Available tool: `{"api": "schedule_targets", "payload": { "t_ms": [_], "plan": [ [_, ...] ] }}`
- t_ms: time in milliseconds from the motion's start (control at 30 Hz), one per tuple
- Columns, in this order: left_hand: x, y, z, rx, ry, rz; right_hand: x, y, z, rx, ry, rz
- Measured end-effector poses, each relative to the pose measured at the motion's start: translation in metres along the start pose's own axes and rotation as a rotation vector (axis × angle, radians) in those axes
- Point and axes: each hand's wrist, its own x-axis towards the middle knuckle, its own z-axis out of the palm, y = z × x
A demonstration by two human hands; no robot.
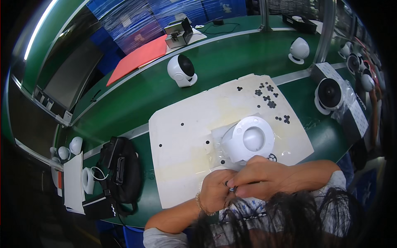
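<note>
Factory workshop — green bench (326, 138), wrapped boxes (136, 14)

A black bag (130, 173) is lying at left, a spiral notebook (98, 207) sitting near it. Farther back, a red sheet (138, 58) is lying beside a metal box (177, 38), with wrapped blue boxes (175, 11) standing behind.

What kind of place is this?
Probably a factory workshop. There's a long, flat green work surface, matching rounded white plastic devices with round black fronts standing along it, and blue boxes wrapped in shiny clear plastic behind.
</note>
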Motion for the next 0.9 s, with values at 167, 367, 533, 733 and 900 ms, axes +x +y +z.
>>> {"api": "schedule_targets", "payload": {
  "t_ms": [167,367,533,733,900],
  "plan": [
    [0.009,0.01,-0.003,-0.025,0.04,-0.047,-0.012,0.011,0.008,-0.105,-0.061,-0.152],
    [0.017,0.02,0.001,0.441,0.31,0.003,-0.028,0.022,-0.024,-0.517,0.404,-0.192],
    [0.009,0.019,-0.001,0.488,0.093,0.031,-0.019,0.034,-0.043,0.074,0.611,0.139],
    [0.009,0.021,-0.002,0.48,0.073,0.015,-0.019,0.033,-0.045,0.016,0.577,0.168],
    [0.009,0.019,-0.002,0.469,0.059,0.018,-0.02,0.034,-0.043,-0.115,0.572,0.175]
  ]
}}
